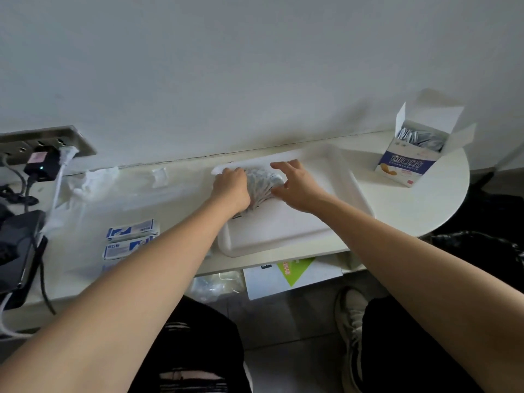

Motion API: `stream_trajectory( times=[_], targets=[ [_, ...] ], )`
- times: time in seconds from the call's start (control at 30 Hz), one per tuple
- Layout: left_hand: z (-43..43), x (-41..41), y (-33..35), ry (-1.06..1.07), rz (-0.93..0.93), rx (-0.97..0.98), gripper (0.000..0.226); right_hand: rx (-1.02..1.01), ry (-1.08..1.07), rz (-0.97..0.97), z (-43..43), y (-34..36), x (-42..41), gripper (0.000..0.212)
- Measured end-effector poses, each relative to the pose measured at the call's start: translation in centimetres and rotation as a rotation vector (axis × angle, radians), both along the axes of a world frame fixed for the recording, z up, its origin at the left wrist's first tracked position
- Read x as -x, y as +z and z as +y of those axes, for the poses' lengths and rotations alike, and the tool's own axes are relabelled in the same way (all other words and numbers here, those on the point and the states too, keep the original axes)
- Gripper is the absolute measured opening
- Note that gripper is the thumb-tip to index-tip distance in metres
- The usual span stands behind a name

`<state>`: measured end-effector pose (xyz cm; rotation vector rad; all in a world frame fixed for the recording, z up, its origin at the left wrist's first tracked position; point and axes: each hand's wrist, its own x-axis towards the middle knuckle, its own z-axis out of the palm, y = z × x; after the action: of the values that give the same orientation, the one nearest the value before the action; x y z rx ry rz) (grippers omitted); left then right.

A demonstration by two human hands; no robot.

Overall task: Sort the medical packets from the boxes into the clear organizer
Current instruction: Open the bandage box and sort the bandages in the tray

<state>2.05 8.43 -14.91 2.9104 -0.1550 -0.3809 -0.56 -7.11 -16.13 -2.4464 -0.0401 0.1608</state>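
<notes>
Loads of fanned packets (262,181) in clear organizer (283,231), far-left corner; gripped by left hand (231,188), fingers (238,173) curled; steadied by right hand (296,187), fingers spread; probably light, slippery, so pinch edges.

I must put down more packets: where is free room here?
Free: near half of the organizer, nearer than the packet pile; the table between it and the open box. Crowded: the left end, with blue packs, plastic bag, power strip.
</notes>
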Motion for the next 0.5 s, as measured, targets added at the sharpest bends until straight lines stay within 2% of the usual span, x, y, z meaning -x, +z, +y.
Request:
stream_trajectory(
  times=[0.07, 0.2, 0.3, 0.4, 0.5],
  targets=[
    [-0.3, 0.3, -0.2, 0.0, -0.013, 0.103, 0.058, 0.026, 0.012, 0.051, 0.3, -0.1, -0.2, 0.06],
    [-1.2, 1.0, 0.0, -0.058, -0.018, 0.343, 0.076, 0.072, -0.05, 0.053, -1.0, -0.3, -0.3, 0.05],
    [-1.7, 1.4, 0.1, -0.074, -0.035, 0.434, 0.08, 0.112, -0.108, 0.039, -2.5, -0.1, -0.2, 0.046],
    [-1.5, 1.8, 0.0, -0.016, -0.104, 0.37, 0.081, 0.051, -0.075, -0.089, -2.4, 0.2, 0.3, 0.044],
    [-1.1, 2.0, -0.4, 0.065, -0.098, 0.224, 0.073, 0.039, 0.133, -0.162, -1.1, 0.0, 0.7, 0.041]
  ],
)
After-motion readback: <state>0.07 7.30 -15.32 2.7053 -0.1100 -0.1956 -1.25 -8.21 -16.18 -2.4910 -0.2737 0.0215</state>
